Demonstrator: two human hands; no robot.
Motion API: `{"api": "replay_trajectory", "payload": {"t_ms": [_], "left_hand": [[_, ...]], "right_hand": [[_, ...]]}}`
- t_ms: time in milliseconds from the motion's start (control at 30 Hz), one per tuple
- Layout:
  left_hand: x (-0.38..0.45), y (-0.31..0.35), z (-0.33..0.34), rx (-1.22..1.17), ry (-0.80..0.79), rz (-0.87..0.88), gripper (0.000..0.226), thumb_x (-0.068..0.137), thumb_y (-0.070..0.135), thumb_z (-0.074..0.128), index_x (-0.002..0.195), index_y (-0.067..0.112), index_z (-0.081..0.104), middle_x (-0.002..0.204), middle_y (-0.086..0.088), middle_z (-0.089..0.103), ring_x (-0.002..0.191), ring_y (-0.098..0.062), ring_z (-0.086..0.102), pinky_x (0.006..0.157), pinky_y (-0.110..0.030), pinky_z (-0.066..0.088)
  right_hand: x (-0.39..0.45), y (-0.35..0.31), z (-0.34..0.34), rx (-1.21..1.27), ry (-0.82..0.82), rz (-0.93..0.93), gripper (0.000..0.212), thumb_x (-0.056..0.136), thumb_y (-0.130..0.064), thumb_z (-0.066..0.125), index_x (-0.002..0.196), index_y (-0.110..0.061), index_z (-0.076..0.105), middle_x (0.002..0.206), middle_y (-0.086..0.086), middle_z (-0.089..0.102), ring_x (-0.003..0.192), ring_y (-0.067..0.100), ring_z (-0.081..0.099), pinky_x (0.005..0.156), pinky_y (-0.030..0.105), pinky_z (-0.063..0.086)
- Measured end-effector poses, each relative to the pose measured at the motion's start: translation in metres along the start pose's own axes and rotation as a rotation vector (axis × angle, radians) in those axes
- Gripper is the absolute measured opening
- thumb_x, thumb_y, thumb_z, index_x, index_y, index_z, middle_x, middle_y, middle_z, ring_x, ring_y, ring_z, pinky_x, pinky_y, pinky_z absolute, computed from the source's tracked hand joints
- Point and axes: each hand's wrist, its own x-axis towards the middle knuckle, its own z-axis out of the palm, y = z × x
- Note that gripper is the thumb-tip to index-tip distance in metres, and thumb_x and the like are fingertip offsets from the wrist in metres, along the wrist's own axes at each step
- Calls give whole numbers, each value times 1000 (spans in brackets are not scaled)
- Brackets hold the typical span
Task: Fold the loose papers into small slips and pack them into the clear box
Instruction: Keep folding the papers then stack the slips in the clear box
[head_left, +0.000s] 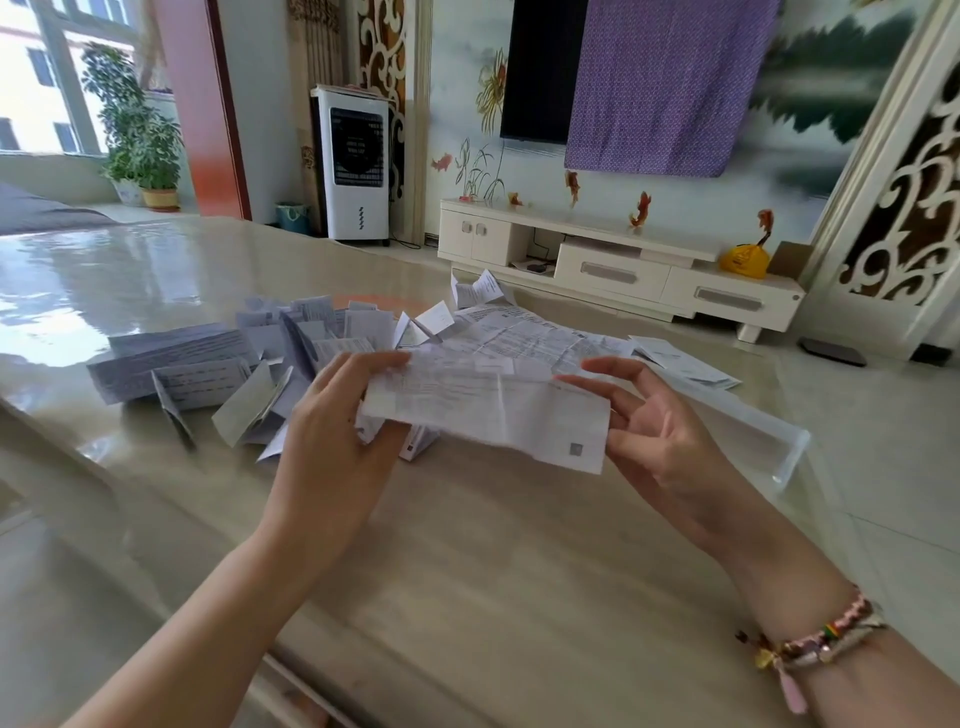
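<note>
Both hands are up over the table, sharing one creased printed sheet (488, 410). The left hand (332, 441) grips the sheet's left end, thumb on top and fingers curled underneath. The right hand (660, 436) is at the sheet's right edge with its fingers spread and nearly straight, only the fingertips touching the paper; it does not look clamped on it. A beaded bracelet (815, 644) sits on the right wrist.

Just behind the held sheet, more unfolded papers (524, 332) lie flat on the table (467, 571). To the left of the hands is a loose heap of folded slips (291, 353), some standing on edge, and beside it on the far left a neat stack of sheets (156, 364). The clear box (748, 431) lies on the table to the right, just beyond the right hand, with a few more papers (680, 361) at its far end.

Across the room stand a low white TV cabinet (623, 265), a dark screen half covered by a purple cloth (660, 83), a white air cooler (356, 161), and potted plants (140, 135) by the window.
</note>
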Motion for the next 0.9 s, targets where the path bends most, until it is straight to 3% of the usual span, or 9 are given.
{"api": "replay_trajectory", "payload": {"t_ms": [67,200,300,400,467,667,700,800,900], "left_hand": [[1,-1,0,-55,31,11,10,85,14,71,94,11,69,87,3,60,79,-7,55,70,-14,40],[1,-2,2,-146,51,-46,37,82,33,72,77,-3,66,77,-4,47,70,-16,45,62,-21,37],[1,0,3,-344,-12,-110,46,76,42,74,85,-3,69,96,-4,51,84,-17,53,67,-24,46],[-1,6,4,-573,-162,-185,17,75,36,70,87,25,74,102,4,57,88,-9,60,71,-21,50],[-4,8,4,-598,-254,-216,11,73,32,75,83,27,73,96,10,59,86,-9,60,73,-20,48],[-8,-5,2,-329,-484,-246,64,51,60,84,109,42,64,116,21,57,113,-1,54,90,-24,46],[-8,-6,2,-306,-520,-240,69,48,60,85,111,46,61,117,26,56,115,1,53,92,-24,45],[-7,-6,0,-202,-613,-159,74,49,47,89,116,44,58,115,34,53,108,8,51,91,-13,39],[-9,-8,-1,-181,-630,-130,47,61,35,88,104,32,68,103,25,64,96,4,59,84,-16,45]], "right_hand": [[2,0,1,-73,29,-15,45,86,15,54,125,-8,49,122,10,66,111,25,64,88,33,53],[3,-1,5,-168,121,5,40,77,-22,69,113,-6,61,110,7,71,101,27,69,73,34,50],[3,2,4,-283,189,21,28,78,-18,71,102,-6,66,96,5,75,92,20,71,67,28,50],[4,9,1,-454,217,38,12,82,-6,72,93,-9,69,86,3,74,79,8,67,63,15,49],[4,9,1,-553,162,40,15,81,-3,73,87,-17,71,85,-2,72,78,7,66,68,14,50],[1,2,0,-411,203,-74,24,63,-39,73,68,-16,68,82,8,73,78,16,67,69,30,48],[0,1,0,-411,227,-80,14,73,-30,68,65,-18,68,78,10,72,72,15,64,65,30,46],[2,5,-5,-436,307,-59,31,86,4,51,66,-13,67,69,18,65,56,19,53,54,28,37],[4,8,-7,-507,323,-11,13,88,3,49,79,11,57,61,11,61,42,16,47,46,23,33]]}}
